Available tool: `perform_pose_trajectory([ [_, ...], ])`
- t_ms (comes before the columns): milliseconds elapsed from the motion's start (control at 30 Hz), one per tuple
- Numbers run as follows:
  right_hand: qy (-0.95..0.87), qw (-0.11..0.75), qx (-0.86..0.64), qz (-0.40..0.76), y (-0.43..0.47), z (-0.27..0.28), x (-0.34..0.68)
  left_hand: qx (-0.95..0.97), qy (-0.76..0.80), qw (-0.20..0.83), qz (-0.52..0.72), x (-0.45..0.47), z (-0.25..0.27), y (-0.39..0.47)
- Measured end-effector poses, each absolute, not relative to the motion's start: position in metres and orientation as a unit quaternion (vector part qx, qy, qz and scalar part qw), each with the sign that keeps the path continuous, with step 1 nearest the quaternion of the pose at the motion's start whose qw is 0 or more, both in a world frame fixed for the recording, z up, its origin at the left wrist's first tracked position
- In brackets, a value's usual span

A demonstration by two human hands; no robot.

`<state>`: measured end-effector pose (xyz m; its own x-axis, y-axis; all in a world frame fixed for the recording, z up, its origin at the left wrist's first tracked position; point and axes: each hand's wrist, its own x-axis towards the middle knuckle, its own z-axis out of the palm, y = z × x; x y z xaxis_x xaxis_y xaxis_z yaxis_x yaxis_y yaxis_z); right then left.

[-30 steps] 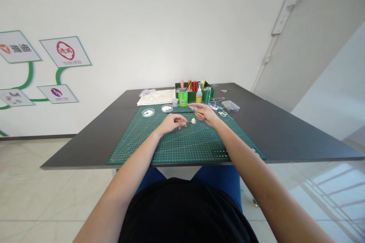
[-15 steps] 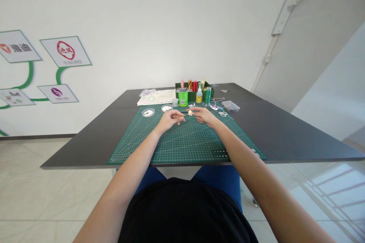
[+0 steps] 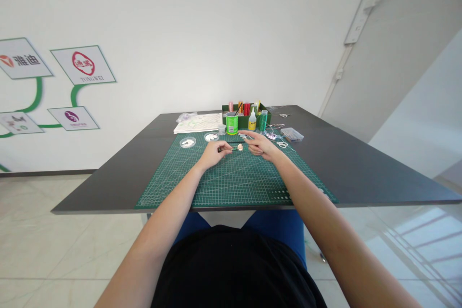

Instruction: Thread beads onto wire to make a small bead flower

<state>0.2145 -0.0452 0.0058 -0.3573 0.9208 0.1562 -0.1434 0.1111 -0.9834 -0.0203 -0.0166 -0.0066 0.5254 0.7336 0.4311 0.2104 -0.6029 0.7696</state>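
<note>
My left hand [image 3: 216, 153] is closed in a pinch on the thin green stem of a small pale pink flower [image 3: 240, 147]. The bloom points to the right, over the green cutting mat [image 3: 231, 183]. Just right of the flower hovers my right hand [image 3: 260, 145], apart from it, its index finger stretched out and the other fingers curled; nothing shows in it. Beyond that fingertip lie small pale pieces [image 3: 244, 135], too small to make out. A dark thin stick [image 3: 234, 142] lies behind the flower.
Two round dishes with white bits, a left dish [image 3: 187, 143] and a right dish [image 3: 211, 137], sit beyond my left hand. Behind stand a green can [image 3: 232, 124], a glue bottle [image 3: 252, 120] and a green box [image 3: 267, 114]. Scissors [image 3: 282, 144] and a clear case [image 3: 292, 134] lie right.
My right hand has come off the flower and shifted slightly right. The flower, still in my left hand, now sits a little lower and shows fully.
</note>
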Motion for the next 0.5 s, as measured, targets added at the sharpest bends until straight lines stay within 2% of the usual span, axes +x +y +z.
perform_pose_trajectory([
  [133, -0.599, 0.451, -0.319, 0.579, -0.0471, 0.0070, 0.2145, 0.824, 0.295, 0.301, 0.379, -0.0211, -0.0067, -0.0174],
  [500, -0.624, 0.408, -0.375, 0.551, -0.0425, -0.0023, 0.2136, 0.742, 0.248, 0.438, 0.443, -0.0195, -0.0029, -0.0146],
])
